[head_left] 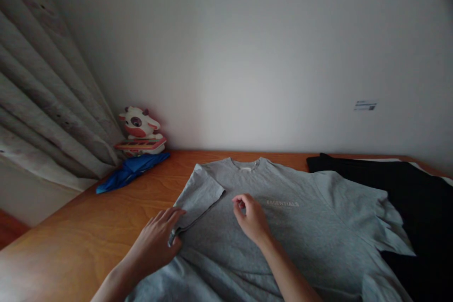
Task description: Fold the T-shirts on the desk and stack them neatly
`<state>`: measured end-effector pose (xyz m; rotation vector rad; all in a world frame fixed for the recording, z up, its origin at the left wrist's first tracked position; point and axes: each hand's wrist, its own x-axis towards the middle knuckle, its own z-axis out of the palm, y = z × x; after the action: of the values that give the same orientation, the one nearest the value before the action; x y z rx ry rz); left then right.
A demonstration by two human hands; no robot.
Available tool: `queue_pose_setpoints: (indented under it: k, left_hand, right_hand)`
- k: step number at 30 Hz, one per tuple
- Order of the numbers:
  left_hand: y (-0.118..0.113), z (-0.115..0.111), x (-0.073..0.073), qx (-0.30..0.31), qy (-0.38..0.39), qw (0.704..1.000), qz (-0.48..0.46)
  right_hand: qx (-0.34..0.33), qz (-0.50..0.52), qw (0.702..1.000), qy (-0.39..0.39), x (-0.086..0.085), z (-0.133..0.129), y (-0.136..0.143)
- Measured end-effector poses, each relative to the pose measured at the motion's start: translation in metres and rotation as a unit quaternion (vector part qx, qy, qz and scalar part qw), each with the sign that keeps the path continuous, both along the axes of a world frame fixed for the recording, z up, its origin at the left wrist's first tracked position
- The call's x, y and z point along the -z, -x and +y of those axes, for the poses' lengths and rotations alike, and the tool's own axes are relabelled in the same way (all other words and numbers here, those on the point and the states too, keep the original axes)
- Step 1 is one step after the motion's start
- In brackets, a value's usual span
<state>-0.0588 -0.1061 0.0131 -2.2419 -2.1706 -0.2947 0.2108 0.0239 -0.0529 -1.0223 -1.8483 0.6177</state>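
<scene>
A grey T-shirt [304, 231] with pale lettering lies spread over the wooden table, its collar toward the wall. Its left-side sleeve is folded inward over the body, while the sleeve on the right stretches outward, rumpled. At the folded sleeve's lower edge, my left hand [159, 236] has thumb and fingers around a bit of the cloth. My right hand [250, 217] hovers over the chest, left of the lettering, with its fingers curled and thumb near the index finger; nothing shows in it.
Black cloth [421, 212] lies at the right, partly under the shirt. A cow-shaped toy keyboard [141, 132] stands at the back left, beside blue fabric [130, 172]. Curtains [46, 80] hang at the left. Behind the wooden table [88, 226] is a wall.
</scene>
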Motion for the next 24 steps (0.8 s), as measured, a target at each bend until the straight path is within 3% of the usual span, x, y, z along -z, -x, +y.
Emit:
queue_pose_setpoints:
  k: [7, 13, 17, 20, 24]
  left_hand:
    - [-0.013, 0.012, -0.016, -0.017, 0.035, 0.999, 0.005]
    - [-0.027, 0.003, -0.007, -0.006, -0.04, 0.998, -0.039]
    - [-0.032, -0.012, -0.001, -0.117, -0.064, 0.991, 0.009]
    - [-0.034, -0.022, -0.005, -0.184, 0.02, 0.983, -0.006]
    - [-0.046, -0.03, -0.023, -0.196, 0.132, 0.972, -0.005]
  right_hand:
    - [-0.004, 0.001, 1.0, 0.005, -0.001, 0.0, 0.0]
    - [-0.007, 0.002, 1.0, 0.012, -0.004, -0.001, 0.0]
    - [-0.005, 0.004, 1.0, 0.014, -0.004, -0.001, 0.0]
    - [-0.007, 0.002, 1.0, 0.017, -0.003, 0.0, 0.0]
    - [-0.008, 0.003, 1.0, 0.02, 0.0, 0.002, 0.0]
